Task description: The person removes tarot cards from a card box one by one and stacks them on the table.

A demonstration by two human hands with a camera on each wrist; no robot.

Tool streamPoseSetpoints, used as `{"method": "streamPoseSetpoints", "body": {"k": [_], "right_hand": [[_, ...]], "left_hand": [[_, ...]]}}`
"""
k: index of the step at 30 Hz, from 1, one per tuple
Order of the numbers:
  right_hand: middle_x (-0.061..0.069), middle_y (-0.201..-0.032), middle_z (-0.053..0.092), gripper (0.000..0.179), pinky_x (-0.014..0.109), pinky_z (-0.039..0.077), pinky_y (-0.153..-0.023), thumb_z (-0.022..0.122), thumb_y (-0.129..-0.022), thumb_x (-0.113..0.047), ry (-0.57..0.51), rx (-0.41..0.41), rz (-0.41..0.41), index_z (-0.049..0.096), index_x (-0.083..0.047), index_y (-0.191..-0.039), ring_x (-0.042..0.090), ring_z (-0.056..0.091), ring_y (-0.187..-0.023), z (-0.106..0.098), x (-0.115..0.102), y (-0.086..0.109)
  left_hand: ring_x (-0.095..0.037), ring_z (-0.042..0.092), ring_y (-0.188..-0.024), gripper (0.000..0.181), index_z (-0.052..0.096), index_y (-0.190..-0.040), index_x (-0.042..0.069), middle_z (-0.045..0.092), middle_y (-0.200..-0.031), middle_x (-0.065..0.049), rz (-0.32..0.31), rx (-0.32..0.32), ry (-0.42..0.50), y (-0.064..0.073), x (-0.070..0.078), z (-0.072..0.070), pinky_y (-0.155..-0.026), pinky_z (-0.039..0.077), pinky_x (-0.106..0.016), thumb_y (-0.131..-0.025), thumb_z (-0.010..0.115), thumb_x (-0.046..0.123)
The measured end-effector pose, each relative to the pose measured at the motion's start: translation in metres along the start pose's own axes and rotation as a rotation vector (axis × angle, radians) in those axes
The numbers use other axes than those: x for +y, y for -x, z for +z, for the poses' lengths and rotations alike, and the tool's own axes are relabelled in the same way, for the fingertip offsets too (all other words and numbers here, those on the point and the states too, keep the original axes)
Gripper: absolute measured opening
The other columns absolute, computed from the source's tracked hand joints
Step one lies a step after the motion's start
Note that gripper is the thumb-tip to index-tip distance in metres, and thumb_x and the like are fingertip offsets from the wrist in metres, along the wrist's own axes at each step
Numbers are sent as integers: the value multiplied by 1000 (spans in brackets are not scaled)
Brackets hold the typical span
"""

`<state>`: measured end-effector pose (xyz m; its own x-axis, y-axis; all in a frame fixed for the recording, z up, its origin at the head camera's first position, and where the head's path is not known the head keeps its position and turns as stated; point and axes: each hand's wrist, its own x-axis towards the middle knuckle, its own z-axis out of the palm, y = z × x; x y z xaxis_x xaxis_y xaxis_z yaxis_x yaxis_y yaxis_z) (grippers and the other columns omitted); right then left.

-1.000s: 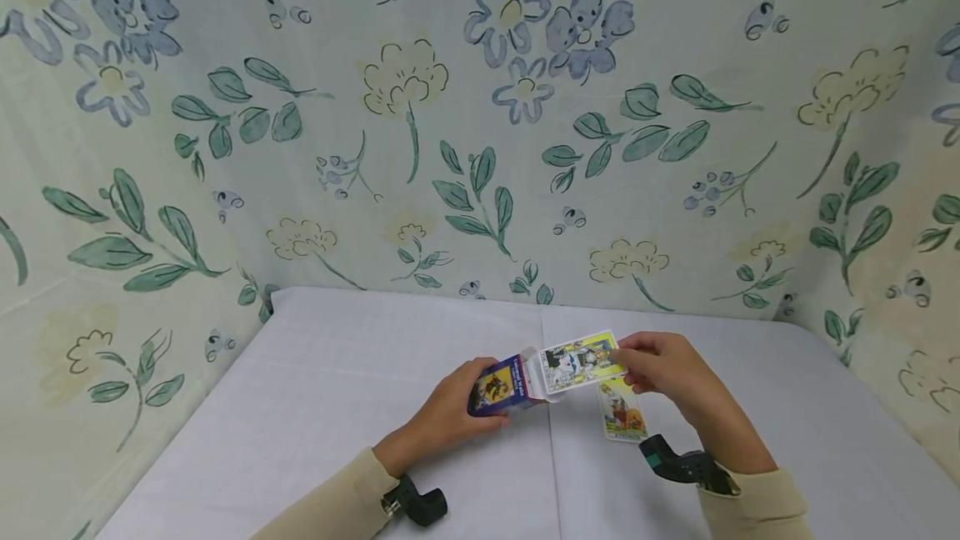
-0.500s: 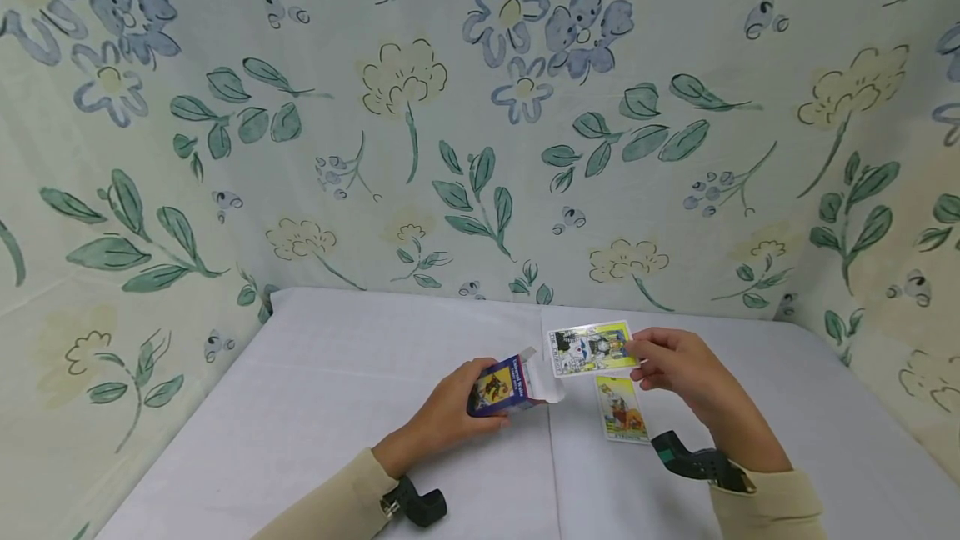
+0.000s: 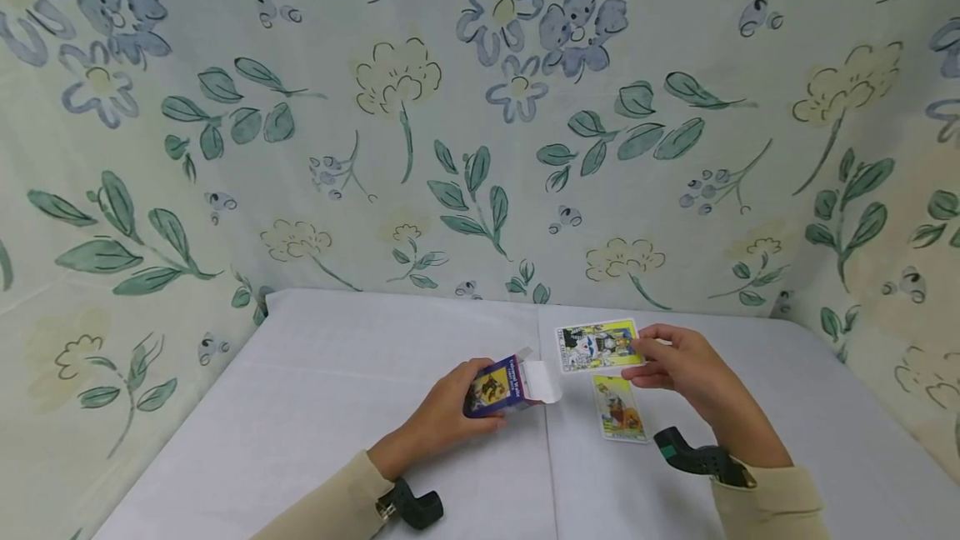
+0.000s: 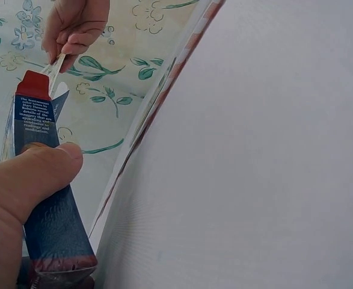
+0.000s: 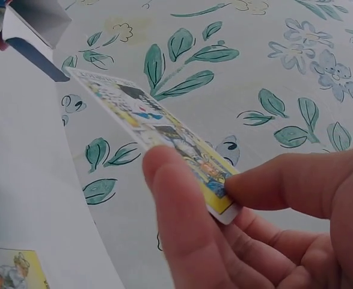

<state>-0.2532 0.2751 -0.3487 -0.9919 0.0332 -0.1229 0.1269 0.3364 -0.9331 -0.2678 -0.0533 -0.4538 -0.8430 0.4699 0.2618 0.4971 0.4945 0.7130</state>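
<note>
My left hand (image 3: 447, 409) grips a blue tarot card box (image 3: 492, 387) with its thumb and fingers, tilted above the white cloth. The box's white end flap (image 3: 542, 382) stands unfolded toward the right; its red flap (image 4: 35, 84) shows in the left wrist view. My right hand (image 3: 686, 365) pinches a yellow tarot card (image 3: 596, 346) at its right end, thumb on the picture side (image 5: 164, 132). The card's far end is apart from the box opening. Below it, another tarot card (image 3: 620, 408) lies face up on the table.
A white cloth (image 3: 360, 373) covers the table, with a crease running front to back. Flowered fabric (image 3: 480, 107) hangs behind and at both sides. Black wrist cameras (image 3: 697, 455) sit at the cuffs.
My right hand has drawn the tarot card away from the box's opening, to the right and slightly up. My left hand and the box have stayed almost in place.
</note>
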Motion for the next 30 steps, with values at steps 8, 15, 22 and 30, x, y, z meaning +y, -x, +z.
{"method": "streamPoseSetpoints", "body": {"k": [8, 15, 22, 30], "right_hand": [[28, -113, 59, 36, 33, 56, -76, 58, -95, -13, 3, -4, -13, 44, 9, -120, 29, 71, -84, -5, 2, 0], [18, -98, 69, 30, 30, 56, -77, 64, -92, -9, 16, 4, -72, 48, 9, -109, 23, 69, -81, -8, 6, -3], [20, -108, 66, 33, 30, 55, -81, 64, -93, -11, 44, 10, -97, 50, 10, -114, 25, 67, -91, -10, 10, -4], [21, -117, 63, 36, 33, 55, -82, 65, -90, -13, 121, 82, -43, 54, 6, -119, 27, 63, -95, -9, 11, -8]], "left_hand": [[-12, 51, -110, 80, 38, -143, 13, 53, -129, 0, 0, -3, -10, 1, 0, 0, -94, 45, -36, -79, 79, 37], [-11, 50, -110, 79, 38, -143, 15, 52, -130, 1, -4, -4, -12, 1, 0, 0, -96, 45, -36, -79, 79, 38], [-13, 50, -113, 81, 38, -144, 12, 51, -132, 0, -14, -1, -17, 0, -1, 1, -97, 44, -38, -79, 79, 38], [-13, 50, -114, 80, 38, -144, 13, 51, -133, 0, -23, -5, -14, -1, 0, 0, -98, 44, -39, -79, 79, 37]]}}
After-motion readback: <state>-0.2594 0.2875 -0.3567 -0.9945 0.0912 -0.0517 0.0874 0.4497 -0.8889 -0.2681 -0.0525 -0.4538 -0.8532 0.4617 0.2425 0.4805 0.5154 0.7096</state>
